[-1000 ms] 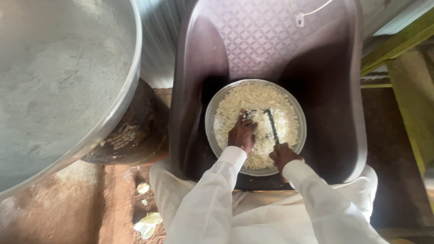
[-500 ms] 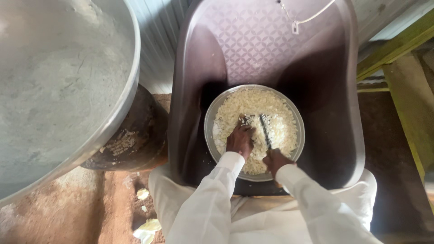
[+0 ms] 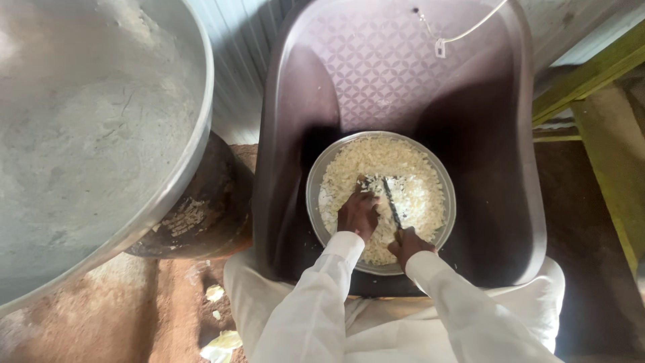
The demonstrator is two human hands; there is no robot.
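- A large grey metal basin fills the left side, its rim curving down toward the ground; its inner surface is dull and streaked.
- Under the rim stands a dark, soot-blackened round object with pale crust on its side; I cannot tell what it is.
- Pale leaf scraps lie on the reddish dirt floor below it.
- Corrugated sheeting stands behind, between the basin and the tub.
- A dark brown plastic tub with a patterned bottom is tilted toward the person and rests against the lap.
- Inside the tub, toward its near end, sits a round metal bowl full of pale chopped vegetable shreds.
- The left hand is in the bowl, fingers curled down and pressed into the shreds at the middle; whether they pinch a piece is hidden.
- A knife with a dark narrow blade lies across the shreds just beside the left hand, its tip pointing away from the person.
- The right hand is closed in a fist round the knife handle at the near rim of the bowl.
- Both arms wear white sleeves, matching the white garment over the lap.
- A white cord hangs over the tub's far edge.
- Green-painted wooden beams stand at the right.
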